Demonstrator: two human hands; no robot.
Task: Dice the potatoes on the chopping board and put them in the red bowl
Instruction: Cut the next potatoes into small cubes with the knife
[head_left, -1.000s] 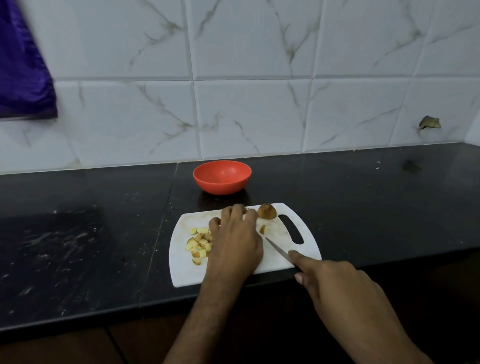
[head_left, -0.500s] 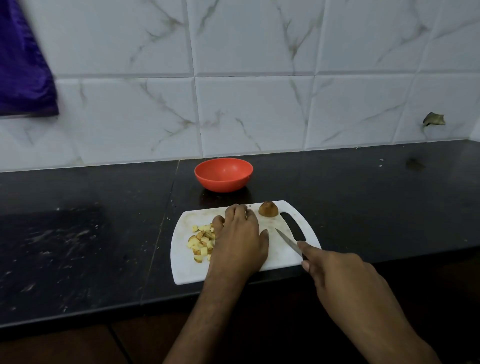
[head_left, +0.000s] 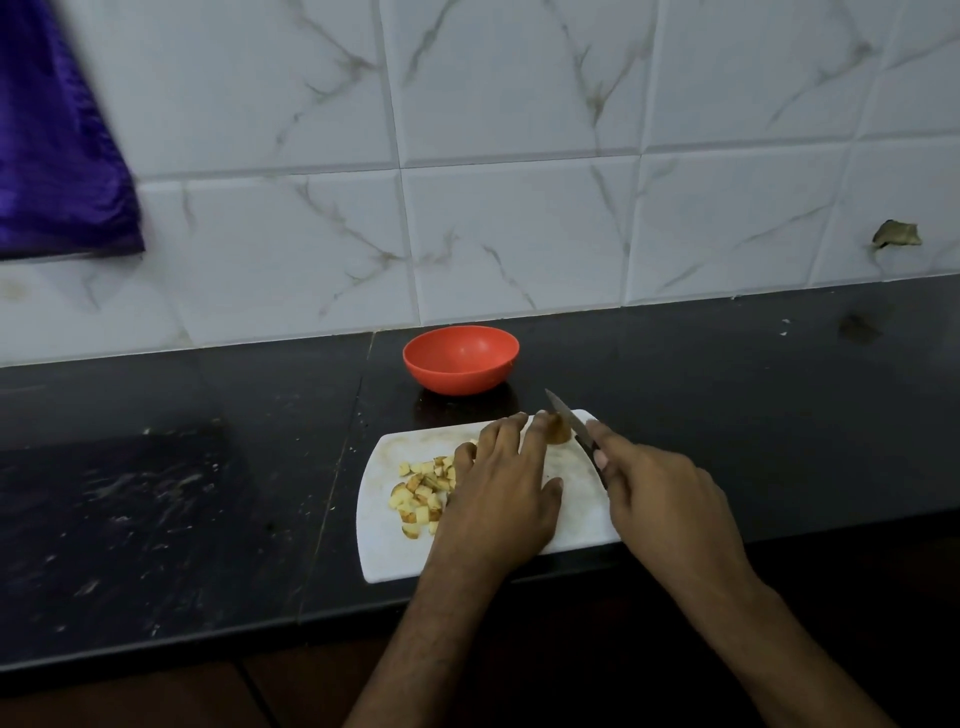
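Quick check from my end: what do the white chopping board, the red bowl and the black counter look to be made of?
White chopping board: likely plastic, matte; thin, rounded corners, brownish staining on its surface.
Red bowl: probably plastic, smooth with a soft sheen; even orange-red colour all over.
Black counter: looks like polished stone, perhaps granite; glossy with pale smears and a straight seam left of the board.

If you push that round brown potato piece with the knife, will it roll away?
Probably a little: the potato piece looks domed, so it may rock or skid on the smooth chopping board. The left hand touching it likely steadies it.
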